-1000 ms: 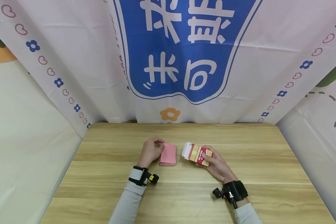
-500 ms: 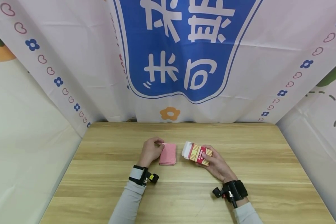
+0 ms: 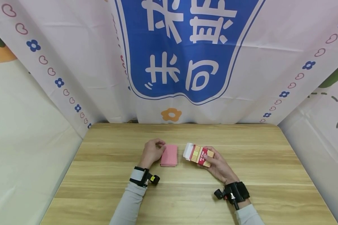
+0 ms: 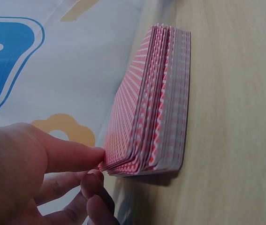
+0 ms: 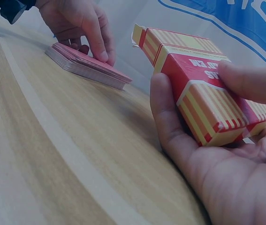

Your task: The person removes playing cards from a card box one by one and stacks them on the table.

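Note:
A deck of playing cards [image 3: 169, 155] with red-patterned backs lies in a stack on the wooden table. My left hand [image 3: 152, 152] pinches the near-left corner of its upper cards, thumb on top and fingertips at the edge below. Seen from the left wrist, the upper cards [image 4: 128, 108] sit slightly fanned over the straighter lower part of the stack. To the right, my right hand [image 3: 218, 165] holds a red and yellow striped card box [image 3: 200, 155], thumb across its face and fingers around the far side. The box's white flap end stands open toward the deck; its inside is hidden.
The wooden table [image 3: 169, 193] reaches back to a white hanging cloth [image 3: 101, 78] with a blue printed panel [image 3: 176, 90]. Pale cloth also hangs on both sides. Each wrist wears a strapped black camera, such as the right wrist camera [image 3: 236, 191].

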